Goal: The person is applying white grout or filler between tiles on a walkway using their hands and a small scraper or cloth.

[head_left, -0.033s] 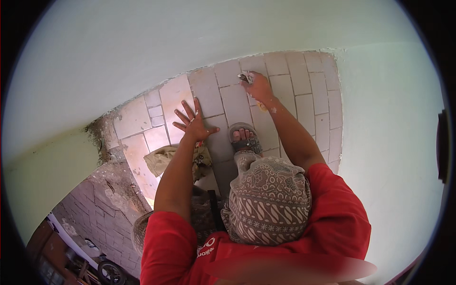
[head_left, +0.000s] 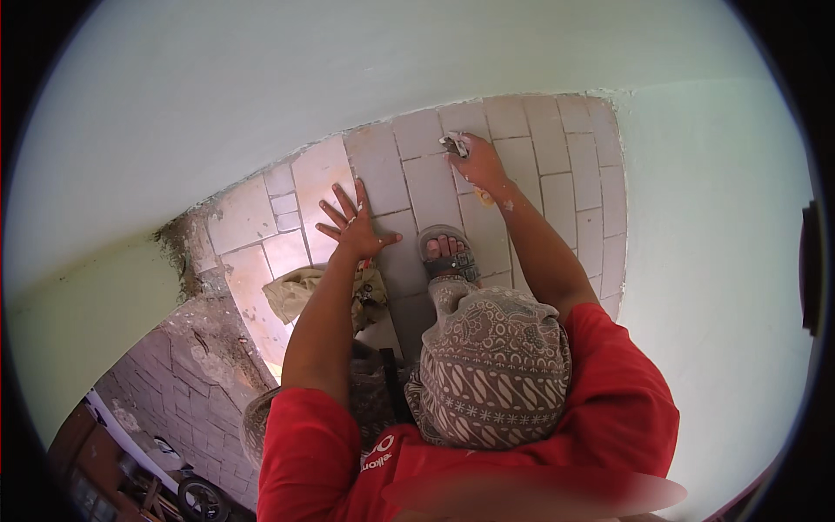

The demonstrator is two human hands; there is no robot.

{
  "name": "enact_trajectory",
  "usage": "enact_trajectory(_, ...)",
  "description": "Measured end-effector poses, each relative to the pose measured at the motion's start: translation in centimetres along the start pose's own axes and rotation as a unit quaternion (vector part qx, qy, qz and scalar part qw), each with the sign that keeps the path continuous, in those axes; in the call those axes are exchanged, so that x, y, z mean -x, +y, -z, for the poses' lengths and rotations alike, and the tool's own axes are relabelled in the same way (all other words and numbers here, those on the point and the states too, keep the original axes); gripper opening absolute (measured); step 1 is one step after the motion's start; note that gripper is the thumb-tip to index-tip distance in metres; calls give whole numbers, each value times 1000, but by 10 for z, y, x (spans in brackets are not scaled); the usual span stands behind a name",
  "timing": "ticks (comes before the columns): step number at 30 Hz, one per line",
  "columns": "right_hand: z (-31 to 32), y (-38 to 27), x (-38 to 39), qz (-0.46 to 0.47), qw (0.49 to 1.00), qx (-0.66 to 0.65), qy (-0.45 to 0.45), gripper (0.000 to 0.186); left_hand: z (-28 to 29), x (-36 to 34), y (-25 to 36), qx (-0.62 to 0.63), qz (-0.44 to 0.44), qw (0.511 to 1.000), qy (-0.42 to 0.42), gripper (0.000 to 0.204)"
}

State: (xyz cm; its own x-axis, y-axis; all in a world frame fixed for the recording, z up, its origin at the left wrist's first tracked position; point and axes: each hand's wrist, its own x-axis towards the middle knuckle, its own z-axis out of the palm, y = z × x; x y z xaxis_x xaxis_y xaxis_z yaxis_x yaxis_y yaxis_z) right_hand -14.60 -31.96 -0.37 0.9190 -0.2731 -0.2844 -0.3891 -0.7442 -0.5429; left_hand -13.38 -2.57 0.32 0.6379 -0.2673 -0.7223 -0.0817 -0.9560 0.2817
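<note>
My left hand (head_left: 355, 232) lies flat on the tiled floor (head_left: 428, 184), fingers spread, holding nothing. Farther out and to the right, my right hand (head_left: 480, 163) is closed around a small hand tool (head_left: 455, 144) held low against the tiles. The tool's end is dark and whitish; most of it is hidden in the fingers, so its exact kind is unclear. A yellowish piece (head_left: 484, 197) shows beside my right wrist, possibly the tool's handle. Pale specks dot the right forearm. Between the hands, my sandalled foot (head_left: 449, 252) rests on the tiles.
A crumpled khaki cloth (head_left: 291, 291) lies under my left forearm. Pale green walls (head_left: 704, 261) border the tiles ahead and at right. At left is a rough, broken concrete edge (head_left: 209, 335). Beyond it are dark paving and a small black wheel (head_left: 204, 498).
My right hand, with the tool and the yellowish piece, has shifted slightly right and a little toward me. The left hand and the foot have stayed in place.
</note>
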Motion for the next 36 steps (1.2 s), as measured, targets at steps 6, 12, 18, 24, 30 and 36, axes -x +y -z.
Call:
enact_trajectory(6, -15, -20, 79, 27, 995, 97, -14, 34, 3, 3, -5, -2, 4, 1000, -10, 156)
enact_trajectory(12, -19, -30, 62, 25, 990, 142, -4, 29, 3, 3, 3, -2, 6, 1000, -6, 156)
enact_trajectory(18, -15, -31, 53, 40, 986, 164, -12, 28, 2, 3, 1, -5, 12, 1000, -11, 157)
enact_trajectory(24, -17, -35, 53, 50, 990, 132, 2, 26, 2, 2, -1, -11, 16, 1000, -8, 157)
enact_trajectory(30, -14, -35, 46, 42, 992, 116, 1, 28, 5, 4, 0, -5, 10, 1000, -7, 157)
enact_trajectory(36, -18, -37, 44, 52, 992, 113, 21, 27, 0, 3, 2, -22, 17, 1000, -10, 158)
